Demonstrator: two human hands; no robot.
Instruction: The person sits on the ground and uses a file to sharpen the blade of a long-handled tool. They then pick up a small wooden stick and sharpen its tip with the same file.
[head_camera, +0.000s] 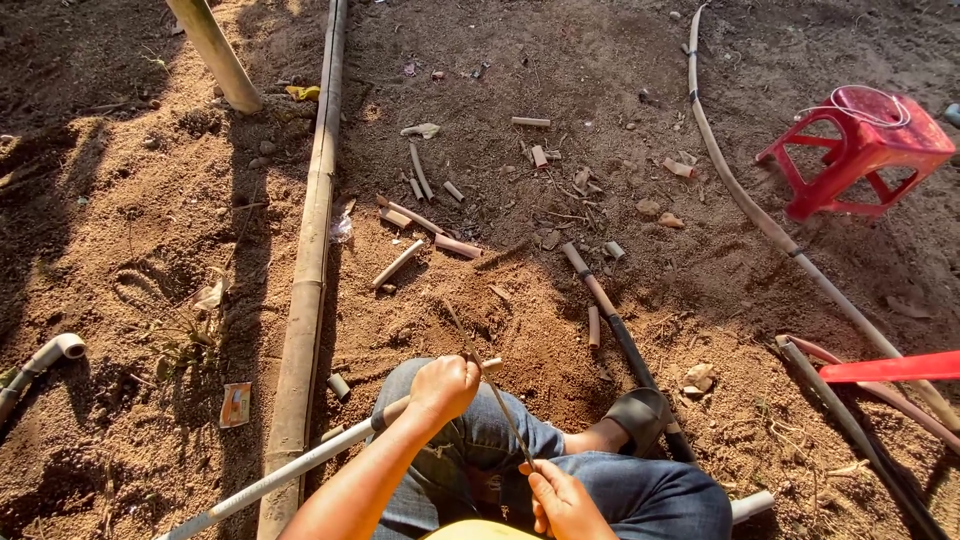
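A thin stick (495, 395), maybe a strip of bamboo, runs between the person's two hands. Its long line goes from far and a bit left to near and a bit right. The far tip pokes out past the left hand (443, 388), over the dirt. The near end sits in the right hand (560, 500), close to the person's body.

The left hand is closed in a fist. It is wrapped around a pale pipe (300, 465) where it crosses the knee, and the thin stick passes right by that fist. I cannot tell if the fist pinches the stick too. The right hand has its fingers curled shut on the stick's near end. The right hand is nearer to the person, and the left hand is farther out.

The pale pipe slants down to the near left. The person sits low in blue jeans (620, 490), with one foot in a dark sandal (640, 410).

On the left, a long bamboo pole (310, 250) lies on the ground. Small cut bamboo bits (430, 230) are scattered in the far dirt. A red plastic stool (860, 150) stands far right.
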